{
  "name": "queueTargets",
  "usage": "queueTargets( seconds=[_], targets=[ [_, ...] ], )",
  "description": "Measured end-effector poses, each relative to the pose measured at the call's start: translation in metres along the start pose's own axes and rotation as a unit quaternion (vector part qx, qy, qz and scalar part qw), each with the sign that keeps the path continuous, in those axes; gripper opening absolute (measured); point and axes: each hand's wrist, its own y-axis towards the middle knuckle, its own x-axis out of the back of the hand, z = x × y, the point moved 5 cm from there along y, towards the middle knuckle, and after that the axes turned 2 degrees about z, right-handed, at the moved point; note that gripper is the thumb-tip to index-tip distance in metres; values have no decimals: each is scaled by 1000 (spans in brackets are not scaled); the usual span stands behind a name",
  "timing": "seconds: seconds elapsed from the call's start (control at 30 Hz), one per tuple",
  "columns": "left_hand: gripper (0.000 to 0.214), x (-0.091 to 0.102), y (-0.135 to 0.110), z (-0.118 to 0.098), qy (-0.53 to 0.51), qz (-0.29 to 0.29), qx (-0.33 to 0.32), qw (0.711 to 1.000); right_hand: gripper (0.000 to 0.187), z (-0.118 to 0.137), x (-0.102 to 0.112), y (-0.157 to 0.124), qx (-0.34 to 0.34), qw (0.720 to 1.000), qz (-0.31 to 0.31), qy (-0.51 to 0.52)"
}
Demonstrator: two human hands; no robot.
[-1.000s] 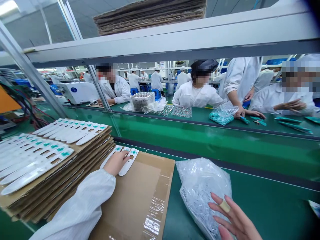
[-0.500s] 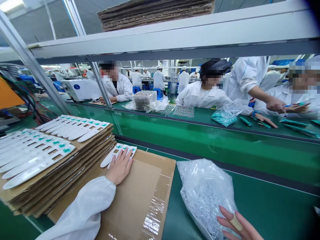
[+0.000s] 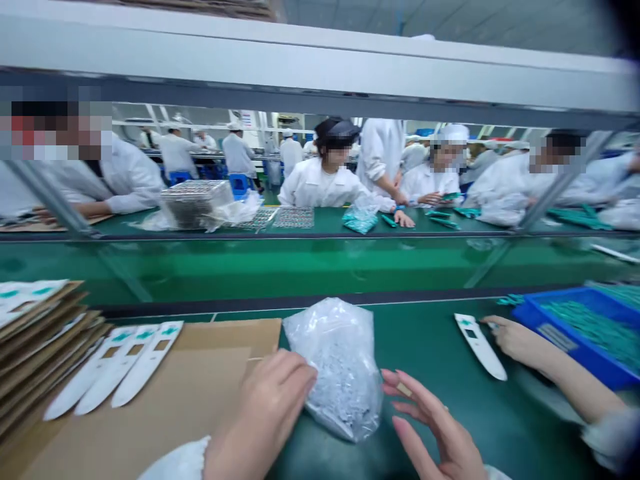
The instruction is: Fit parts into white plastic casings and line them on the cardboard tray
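Observation:
A clear plastic bag (image 3: 343,373) full of small translucent parts lies on the green table in front of me. At its left edge is my left hand (image 3: 267,403), slightly blurred, fingers bent and pressed together with the tips against or over the plastic. The thumb and whatever these fingers hold are hidden. My right hand (image 3: 435,427) is open just right of the bag, fingers spread, a beige wrap on one finger. To the left, white elongated panels (image 3: 147,363) with square cutouts and green marks lie side by side on a cardboard sheet (image 3: 200,393).
Stacked cardboard (image 3: 45,360) with more panels rises at far left. On the right, a co-worker's hand (image 3: 515,340) is beside another white panel (image 3: 483,347), near a blue bin (image 3: 555,327) of green parts. A metal frame crosses above; workers sit beyond.
The view has swung right. My left hand has left the white panels and come to the bag's left side. My right hand stays open at the bag's right. The co-worker's arm and blue bin now show.

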Motion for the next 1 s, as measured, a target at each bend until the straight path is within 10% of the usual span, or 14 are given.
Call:
queueTargets(
  seconds=[0.17,0.37,0.63,1.0],
  targets=[
    [16,-62,39,-30,41,108,-7,993,32,-38,57,29,23,972,-10,-232],
    [25,-64,40,-18,15,101,-8,995,64,-126,119,59,-76,933,-16,-351],
    [26,-59,27,-16,-78,-33,15,996,56,-124,87,36,-88,926,82,-358],
    [19,-59,18,-12,-124,-55,73,988,43,-159,83,90,-184,934,35,-306]
  ],
)
